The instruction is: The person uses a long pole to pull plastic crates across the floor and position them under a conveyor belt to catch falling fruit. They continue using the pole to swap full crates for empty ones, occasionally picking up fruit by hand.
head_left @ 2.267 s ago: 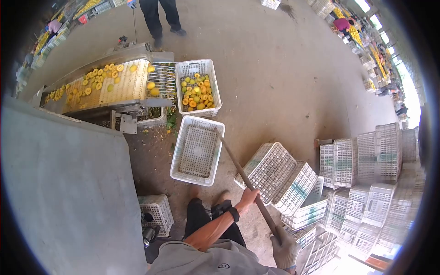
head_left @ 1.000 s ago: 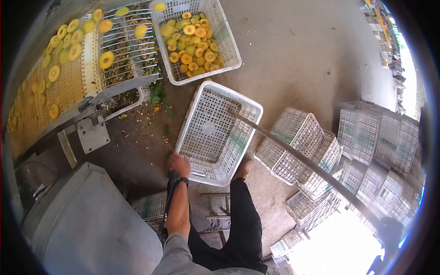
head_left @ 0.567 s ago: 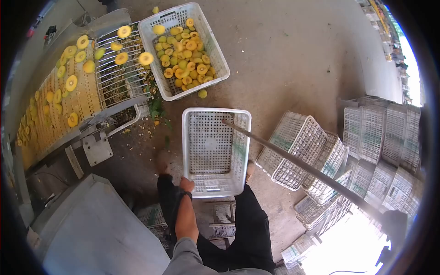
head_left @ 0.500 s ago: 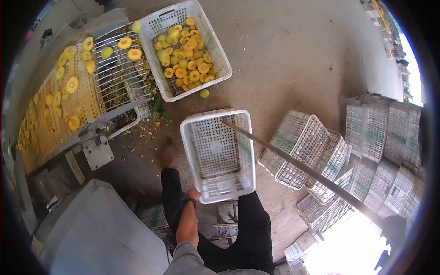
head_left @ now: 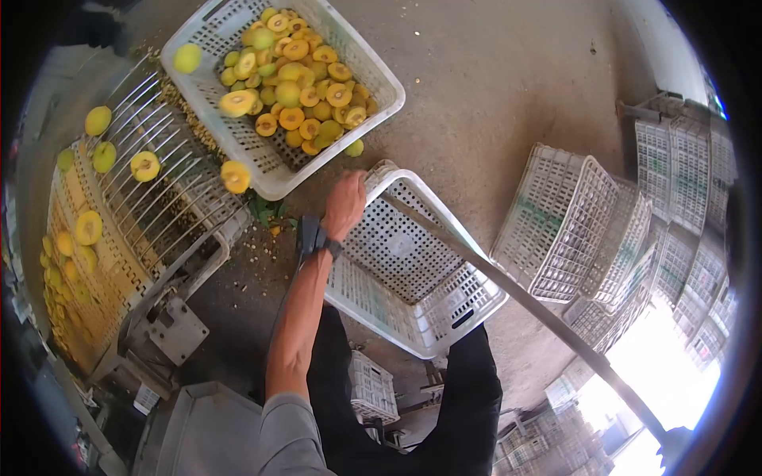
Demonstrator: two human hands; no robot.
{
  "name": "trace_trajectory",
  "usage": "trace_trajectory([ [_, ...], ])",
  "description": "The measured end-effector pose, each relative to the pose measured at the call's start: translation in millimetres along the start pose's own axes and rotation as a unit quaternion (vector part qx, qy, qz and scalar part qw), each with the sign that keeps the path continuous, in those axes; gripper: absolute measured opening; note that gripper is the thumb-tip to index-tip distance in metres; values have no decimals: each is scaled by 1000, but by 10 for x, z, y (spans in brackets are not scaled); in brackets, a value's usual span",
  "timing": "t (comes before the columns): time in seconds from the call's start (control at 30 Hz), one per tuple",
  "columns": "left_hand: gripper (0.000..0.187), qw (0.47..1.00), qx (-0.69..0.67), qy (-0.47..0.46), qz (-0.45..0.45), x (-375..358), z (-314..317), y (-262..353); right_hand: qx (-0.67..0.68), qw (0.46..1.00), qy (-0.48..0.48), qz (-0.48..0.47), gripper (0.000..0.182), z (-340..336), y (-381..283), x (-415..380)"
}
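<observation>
My left hand (head_left: 346, 205), with a dark watch on the wrist, is closed on the far left rim of a white plastic crate (head_left: 468, 305). The crate tilts in front of my legs, its perforated floor showing with no fruit on it. A long pole (head_left: 524, 297) slants from the crate's far side to the lower right. At the pole's near end, my right hand (head_left: 675, 446) shows only as a dark shape against glare, its fingers indistinct. Just beyond my left hand stands another white crate (head_left: 377, 67), partly filled with halved yellow-green fruit (head_left: 305, 87).
At the left, a yellow conveyor belt (head_left: 111, 278) carries fruit halves to metal bars (head_left: 151, 151) beside the filled crate. A metal bracket (head_left: 176, 327) juts out below. Stacked crates (head_left: 556, 222) stand at the right, with more piles (head_left: 675, 166) behind. One fruit (head_left: 355, 148) lies on the floor.
My left hand has moved from the crate's near left corner to its far left rim. The crate has turned and tilted. My view has shifted, and more fruit is falling into the filled crate.
</observation>
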State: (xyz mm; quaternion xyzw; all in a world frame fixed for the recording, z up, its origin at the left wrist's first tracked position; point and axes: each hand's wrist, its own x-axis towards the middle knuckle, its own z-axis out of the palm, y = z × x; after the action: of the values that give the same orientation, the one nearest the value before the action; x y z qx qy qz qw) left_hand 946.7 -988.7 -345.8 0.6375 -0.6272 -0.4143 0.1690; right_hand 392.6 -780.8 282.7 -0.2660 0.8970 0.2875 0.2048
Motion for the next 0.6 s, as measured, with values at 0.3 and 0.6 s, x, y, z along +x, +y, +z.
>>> trace_trajectory([
  [0.3, 47, 972, 116, -184, 88, 1235, 151, -585, 3, 985, -158, 76, 29, 1681, 347, 478],
  [0.6, 54, 984, 70, -117, -110, 1020, 437, -702, 10, 966, -243, 93, 28, 2527, 697, 636],
])
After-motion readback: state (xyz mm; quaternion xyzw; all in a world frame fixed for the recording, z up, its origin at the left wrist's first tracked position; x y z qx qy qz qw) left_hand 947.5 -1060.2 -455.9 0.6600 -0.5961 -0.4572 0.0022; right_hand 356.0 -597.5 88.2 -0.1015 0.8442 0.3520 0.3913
